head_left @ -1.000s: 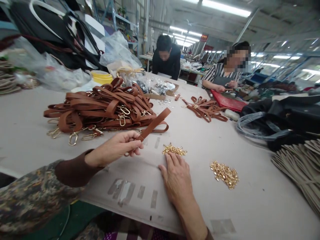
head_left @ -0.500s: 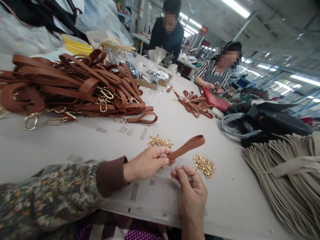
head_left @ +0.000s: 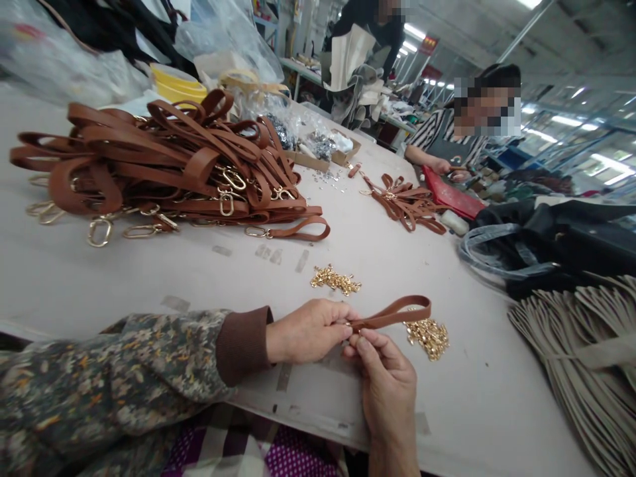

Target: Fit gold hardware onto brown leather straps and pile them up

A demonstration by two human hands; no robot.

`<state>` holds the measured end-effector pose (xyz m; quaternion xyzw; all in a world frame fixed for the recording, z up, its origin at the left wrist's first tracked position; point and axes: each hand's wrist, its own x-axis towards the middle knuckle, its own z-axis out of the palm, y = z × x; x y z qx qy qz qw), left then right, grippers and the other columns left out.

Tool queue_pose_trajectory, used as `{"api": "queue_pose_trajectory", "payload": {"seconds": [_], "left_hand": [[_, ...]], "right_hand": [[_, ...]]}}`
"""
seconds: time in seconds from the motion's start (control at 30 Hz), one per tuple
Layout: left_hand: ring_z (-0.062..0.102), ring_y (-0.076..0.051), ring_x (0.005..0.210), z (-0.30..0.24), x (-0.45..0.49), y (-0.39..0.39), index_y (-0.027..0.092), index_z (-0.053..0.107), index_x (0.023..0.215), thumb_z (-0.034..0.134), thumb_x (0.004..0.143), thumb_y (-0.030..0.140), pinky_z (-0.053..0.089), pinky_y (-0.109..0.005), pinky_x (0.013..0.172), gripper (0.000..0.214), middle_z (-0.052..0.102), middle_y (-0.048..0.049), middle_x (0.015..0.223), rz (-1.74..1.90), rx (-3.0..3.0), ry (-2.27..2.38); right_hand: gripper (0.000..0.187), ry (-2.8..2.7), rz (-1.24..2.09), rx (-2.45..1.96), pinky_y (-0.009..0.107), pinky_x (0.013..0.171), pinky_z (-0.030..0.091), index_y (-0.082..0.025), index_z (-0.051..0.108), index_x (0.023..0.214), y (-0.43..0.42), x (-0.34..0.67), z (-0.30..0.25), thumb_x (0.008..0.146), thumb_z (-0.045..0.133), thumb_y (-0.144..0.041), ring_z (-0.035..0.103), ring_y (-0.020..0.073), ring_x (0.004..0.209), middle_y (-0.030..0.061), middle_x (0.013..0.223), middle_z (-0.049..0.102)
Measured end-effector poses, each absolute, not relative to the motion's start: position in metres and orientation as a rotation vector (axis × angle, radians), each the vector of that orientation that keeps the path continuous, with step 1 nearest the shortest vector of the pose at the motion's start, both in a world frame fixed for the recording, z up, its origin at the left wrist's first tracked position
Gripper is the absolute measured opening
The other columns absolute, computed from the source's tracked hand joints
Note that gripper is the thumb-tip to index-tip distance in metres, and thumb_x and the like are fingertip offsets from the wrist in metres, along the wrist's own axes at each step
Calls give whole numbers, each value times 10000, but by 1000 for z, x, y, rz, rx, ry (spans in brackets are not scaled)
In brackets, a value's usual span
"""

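My left hand (head_left: 308, 329) pinches the near end of a folded brown leather strap (head_left: 395, 313), which sticks out to the right just above the table. My right hand (head_left: 385, 374) is closed in a pinch right under that same strap end, its fingertips touching it; anything small between them is hidden. A small heap of gold metal fittings (head_left: 428, 335) lies just right of the hands. A second, smaller heap of gold fittings (head_left: 335, 279) lies behind them.
A big pile of brown straps with gold clasps (head_left: 163, 165) fills the left of the grey table (head_left: 377, 252). A smaller strap bundle (head_left: 405, 207) lies near a seated person in stripes (head_left: 437, 142). Black bags (head_left: 556, 242) and beige strips (head_left: 586, 371) crowd the right.
My left hand carried the strap from the big pile down toward me. My right hand left the table, closed and came up to meet the strap's end.
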<state>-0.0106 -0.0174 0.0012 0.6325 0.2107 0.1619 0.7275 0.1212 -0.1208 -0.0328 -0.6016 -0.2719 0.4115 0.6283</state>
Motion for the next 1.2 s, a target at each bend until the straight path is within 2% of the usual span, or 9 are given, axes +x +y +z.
{"api": "queue_pose_trajectory", "payload": {"seconds": [0.2,0.33,0.47,0.6,0.7,0.8,0.9,1.0,1.2], "left_hand": [[595,-150,800,5,-16,-18,157,679,972,475,874,140,446,-229,739,226,693,-14,848,388,1609,485],[612,-165,871,6,-19,-20,192,673,1087,451,905,147,444,-240,786,290,705,-18,922,444,1767,458],[623,-147,852,7,-21,-22,199,661,1126,427,920,127,434,-223,788,320,706,-7,927,418,1831,401],[621,-136,832,9,-20,-21,201,649,1146,424,922,118,431,-223,786,328,700,-5,915,426,1865,362],[613,-142,868,8,-18,-22,180,654,1085,434,913,127,447,-243,815,284,682,-19,934,436,1713,374],[610,-122,747,6,-15,-24,141,613,1021,448,918,191,472,-240,713,201,631,-18,883,421,1443,454],[583,-83,606,6,-13,-24,141,573,1110,458,923,230,445,-217,601,238,580,9,823,380,1239,495],[586,-82,575,5,-12,-22,161,551,1225,511,900,236,480,-239,588,336,556,14,817,323,1027,461],[572,-86,587,2,-11,-21,163,613,1188,633,837,221,531,-257,602,356,530,18,767,299,777,413]], "right_hand": [[270,-643,972,-1449,239,638,553,-161,709,897,-123,124,-32,714,791,-342,662,126,644,45,868,727],[272,-688,890,-1467,227,607,537,-155,652,869,-124,118,-26,740,762,-367,648,119,617,27,801,712],[293,-705,872,-1492,223,563,522,-176,548,811,-124,114,-20,763,735,-396,643,120,572,3,734,690],[320,-749,822,-1532,219,538,506,-186,521,799,-123,110,-15,762,718,-436,614,114,552,-10,702,664],[334,-816,713,-1659,222,518,475,-184,546,816,-124,116,-12,757,708,-470,585,122,539,-19,648,631],[361,-921,519,-1869,257,575,470,-171,612,916,-130,138,-12,787,654,-506,610,161,613,23,706,671],[343,-1047,129,-2236,313,680,454,-168,663,1004,-140,171,-16,868,550,-462,641,214,736,86,862,709],[314,-1217,-191,-2523,329,688,417,-155,673,1058,-145,193,-24,917,476,-356,642,247,803,127,970,700],[312,-1283,-317,-2673,298,650,375,-184,688,1083,-133,196,-32,952,431,-301,636,217,786,112,999,689]]}}
